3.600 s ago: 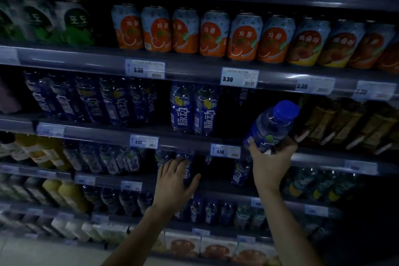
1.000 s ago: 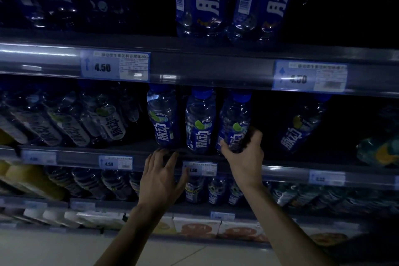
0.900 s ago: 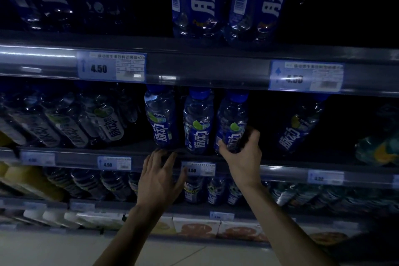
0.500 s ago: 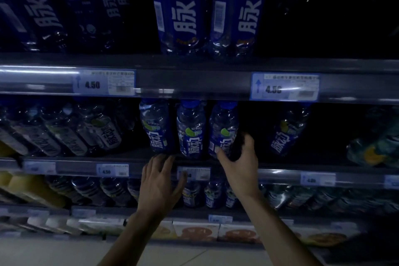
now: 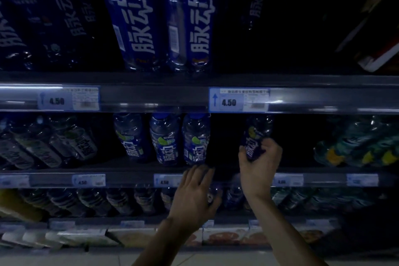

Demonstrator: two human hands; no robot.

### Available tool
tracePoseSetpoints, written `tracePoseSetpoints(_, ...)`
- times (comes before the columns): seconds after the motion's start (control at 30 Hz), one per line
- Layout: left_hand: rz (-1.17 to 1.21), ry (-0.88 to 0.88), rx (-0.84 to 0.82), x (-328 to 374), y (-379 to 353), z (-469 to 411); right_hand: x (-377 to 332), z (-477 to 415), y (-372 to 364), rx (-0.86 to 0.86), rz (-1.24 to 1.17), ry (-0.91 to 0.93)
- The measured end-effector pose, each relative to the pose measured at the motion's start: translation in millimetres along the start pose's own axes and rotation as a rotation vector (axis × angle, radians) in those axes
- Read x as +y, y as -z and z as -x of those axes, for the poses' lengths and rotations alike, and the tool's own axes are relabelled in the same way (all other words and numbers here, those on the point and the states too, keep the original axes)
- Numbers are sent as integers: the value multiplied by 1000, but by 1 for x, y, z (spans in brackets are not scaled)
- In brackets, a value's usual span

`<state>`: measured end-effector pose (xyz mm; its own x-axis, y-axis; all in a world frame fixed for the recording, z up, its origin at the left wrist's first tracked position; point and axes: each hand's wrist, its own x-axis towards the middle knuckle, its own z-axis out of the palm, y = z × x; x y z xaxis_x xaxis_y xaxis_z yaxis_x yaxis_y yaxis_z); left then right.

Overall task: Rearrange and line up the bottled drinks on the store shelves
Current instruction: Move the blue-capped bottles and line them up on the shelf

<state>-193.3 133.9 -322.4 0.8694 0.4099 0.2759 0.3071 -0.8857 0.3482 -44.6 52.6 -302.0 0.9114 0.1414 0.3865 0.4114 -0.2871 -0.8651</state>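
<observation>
Three blue-labelled drink bottles (image 5: 165, 139) stand side by side on the middle shelf (image 5: 129, 171). To their right, across a dark gap, a lone blue-labelled bottle (image 5: 255, 134) stands tilted, and my right hand (image 5: 260, 165) grips its lower half. My left hand (image 5: 195, 195) hovers with fingers spread in front of the shelf rail, just below the rightmost of the three bottles, holding nothing. Two tall blue bottles (image 5: 164, 17) stand on the shelf above.
White-labelled bottles (image 5: 54, 147) lean at the left of the middle shelf, green-labelled ones (image 5: 358, 147) at the right. Price tags reading 4.50 (image 5: 238, 100) sit on the rails. More bottles (image 5: 97, 201) fill the shelf below; flat packs (image 5: 226, 236) line the lowest shelf.
My right hand left the rightmost bottle of the trio and moved right to grip the lone bottle. My left hand shifted right along the rail. The view moved closer and right.
</observation>
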Motion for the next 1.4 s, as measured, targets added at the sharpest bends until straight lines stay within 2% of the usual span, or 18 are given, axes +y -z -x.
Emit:
tracePoseSetpoints(0.1, -39, 0, -38, 15, -18, -12, 8, -13, 1, 23, 25, -60)
tracePoseSetpoints(0.27, -122, 76, -81, 26, -35, -20, 20, -27, -2, -32, -21, -107)
tracePoseSetpoints(0.57, -110, 126, 12, 31, -34, -26, 23, -30, -12, 6, -95, -124)
tracePoseSetpoints(0.77, -109, 127, 12, 31, -34, -25, 21, -28, -12, -5, -99, -133)
tracePoseSetpoints(0.97, -83, 129, -52, 30, -33, -28, 26, -19, -2, -61, -112, -77)
tracePoseSetpoints(1.13, -34, 123, -97, 28, -29, -26, 26, -8, 8, -24, -129, 8)
tracePoseSetpoints(1.4, 38, 86, -32, 31, -5, -15, 7, 19, 45, -13, -114, 63)
